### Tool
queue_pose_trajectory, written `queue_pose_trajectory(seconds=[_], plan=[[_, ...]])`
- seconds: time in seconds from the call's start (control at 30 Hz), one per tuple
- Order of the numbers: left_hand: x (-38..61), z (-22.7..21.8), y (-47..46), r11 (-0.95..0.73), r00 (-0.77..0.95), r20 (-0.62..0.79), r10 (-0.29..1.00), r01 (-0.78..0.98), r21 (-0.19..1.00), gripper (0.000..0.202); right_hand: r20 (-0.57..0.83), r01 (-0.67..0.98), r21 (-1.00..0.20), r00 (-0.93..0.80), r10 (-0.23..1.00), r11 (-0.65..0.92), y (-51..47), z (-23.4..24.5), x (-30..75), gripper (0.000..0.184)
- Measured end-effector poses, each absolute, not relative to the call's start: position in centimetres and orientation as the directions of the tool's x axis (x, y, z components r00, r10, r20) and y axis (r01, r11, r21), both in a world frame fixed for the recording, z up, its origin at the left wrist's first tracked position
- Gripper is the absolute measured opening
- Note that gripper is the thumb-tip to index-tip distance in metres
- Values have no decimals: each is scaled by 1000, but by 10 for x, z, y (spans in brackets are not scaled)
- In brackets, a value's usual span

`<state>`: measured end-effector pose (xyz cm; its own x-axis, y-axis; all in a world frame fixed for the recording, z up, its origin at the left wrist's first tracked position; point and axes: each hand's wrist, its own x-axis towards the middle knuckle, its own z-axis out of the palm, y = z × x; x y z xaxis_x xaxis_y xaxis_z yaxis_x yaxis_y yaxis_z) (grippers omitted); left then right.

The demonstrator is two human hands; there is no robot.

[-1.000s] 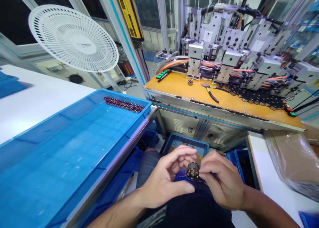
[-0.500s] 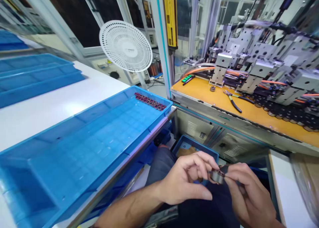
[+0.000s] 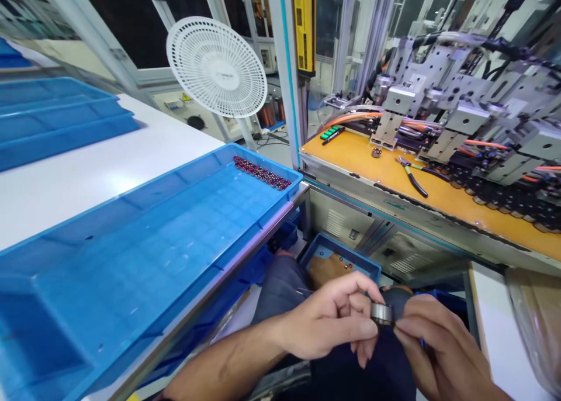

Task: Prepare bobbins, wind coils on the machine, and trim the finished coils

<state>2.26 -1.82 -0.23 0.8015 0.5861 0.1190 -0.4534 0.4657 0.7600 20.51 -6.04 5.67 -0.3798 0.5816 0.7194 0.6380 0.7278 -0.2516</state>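
A small metal ring, silvery around its side and resembling a motor stator, is held upright over my lap. My left hand grips it between thumb and fingers at its left edge. Close by on the right, my right hand is closed in a pinch, its thumb and index fingertip at the ring's lower right edge. What lies between those fingertips, perhaps a fine wire, is too small to make out.
A long blue tray on my left holds rows of small dark-red parts at its far end. Pliers lie on the orange machine bench. Below, a blue bin contains cardboard and loose small parts. A white fan stands behind.
The ring has turned so its silvery side faces me, and my left thumb has closed onto it. My right fingertips have moved slightly down along its edge.
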Motion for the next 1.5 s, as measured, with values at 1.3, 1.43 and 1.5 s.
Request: queue_pose_trajectory(seconds=[1.3, 1.43, 1.5], plan=[[28, -1, -20, 403, 709, 158, 688, -553, 729, 22, 628, 584, -399, -387, 675, 707, -54, 64, 209, 12], [26, 7, -20, 258, 539, 199, 819, -655, 710, 22, 590, 633, -522, -216, 778, 572, -55, 59, 204, 11], [26, 9, -19, 258, 503, 218, 836, -711, 654, 27, 584, 575, -580, -200, 787, 577, -53, 60, 203, 12]])
